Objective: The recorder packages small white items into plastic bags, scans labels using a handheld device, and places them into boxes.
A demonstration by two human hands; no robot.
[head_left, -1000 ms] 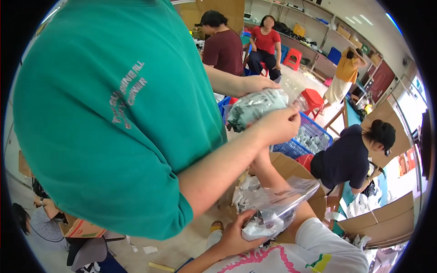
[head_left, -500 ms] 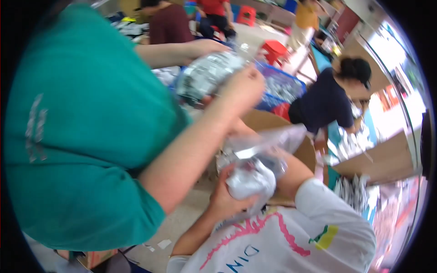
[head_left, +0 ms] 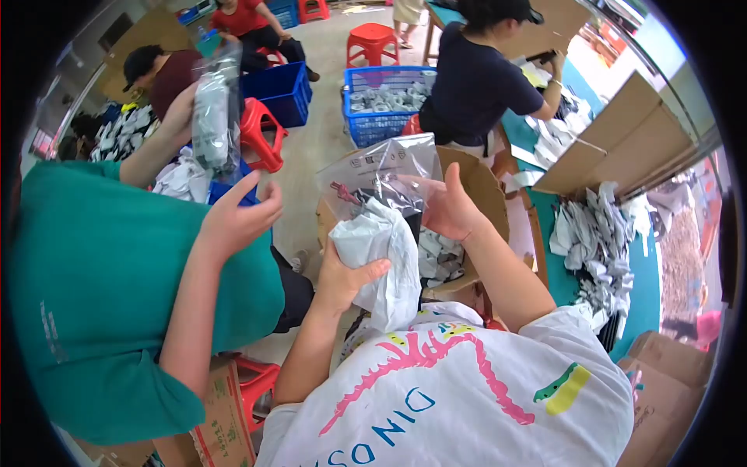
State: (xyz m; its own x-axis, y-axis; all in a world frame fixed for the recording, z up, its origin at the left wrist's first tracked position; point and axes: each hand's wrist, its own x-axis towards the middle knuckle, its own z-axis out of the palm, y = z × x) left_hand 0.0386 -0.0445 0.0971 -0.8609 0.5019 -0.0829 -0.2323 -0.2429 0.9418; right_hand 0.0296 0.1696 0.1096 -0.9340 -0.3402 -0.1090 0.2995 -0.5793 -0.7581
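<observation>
My left hand (head_left: 346,276) is closed around a crumpled white paper-wrapped bundle (head_left: 381,245), its thumb across the front. A clear plastic bag (head_left: 412,156) with dark printed marks rises from the bundle's top. Something dark and a bit of red cord show through the bag; I cannot tell how far the bundle sits inside. My right hand (head_left: 453,208) is beside the bag, thumb raised and palm exposed, with its fingers stretched behind the clear plastic. To my left, a co-worker in green lifts a clear bagged package (head_left: 216,117); that person's other hand (head_left: 241,218) is open near my bundle.
An open cardboard box (head_left: 492,183) with white-wrapped pieces stands just beyond my hands. Farther off are a blue basket (head_left: 373,128), red stools (head_left: 372,43) and a blue crate (head_left: 280,93). Piled wrapped pieces (head_left: 595,245) lie on the teal table (head_left: 650,288) at right.
My right hand has come out from behind the bag, and the bag now stands taller. The co-worker's package has moved left, away from my hands. The view has swung to the right.
</observation>
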